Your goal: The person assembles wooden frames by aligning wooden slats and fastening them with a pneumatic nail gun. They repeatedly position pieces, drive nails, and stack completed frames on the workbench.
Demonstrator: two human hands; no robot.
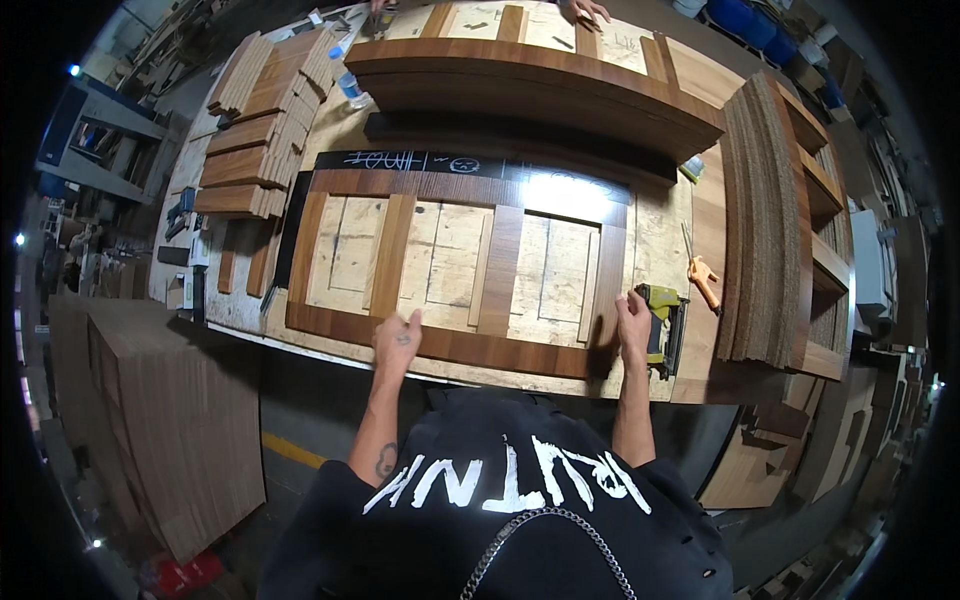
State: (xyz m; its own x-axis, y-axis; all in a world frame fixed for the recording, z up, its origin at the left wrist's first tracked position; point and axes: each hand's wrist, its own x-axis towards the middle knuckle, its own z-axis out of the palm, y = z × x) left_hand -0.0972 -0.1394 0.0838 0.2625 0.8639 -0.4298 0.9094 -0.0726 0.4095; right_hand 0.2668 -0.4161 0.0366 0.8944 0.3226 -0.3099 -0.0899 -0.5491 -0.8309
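Note:
A brown wooden frame (450, 345) with three openings lies flat on the worktable before me. My left hand (397, 340) is over its front rail, left of the middle, fingers curled in and thumb up. By the frame's front right corner is my right hand (632, 325), fingertips drawn together. What either hand holds, if anything, is too small or hidden. A green and black nail gun (660, 330) rests just right of my right hand. Farther right lies an orange-handled glue gun (705, 282). A black board (400, 162) with white markings runs along the frame's far edge.
Behind the frame are stacked long brown panels (530, 85). Piled wood strips (245, 150) and a water bottle (347, 85) are at the left. Upright framed panels (765, 230) crowd the right. Another person's hand (585, 10) rests at the far edge.

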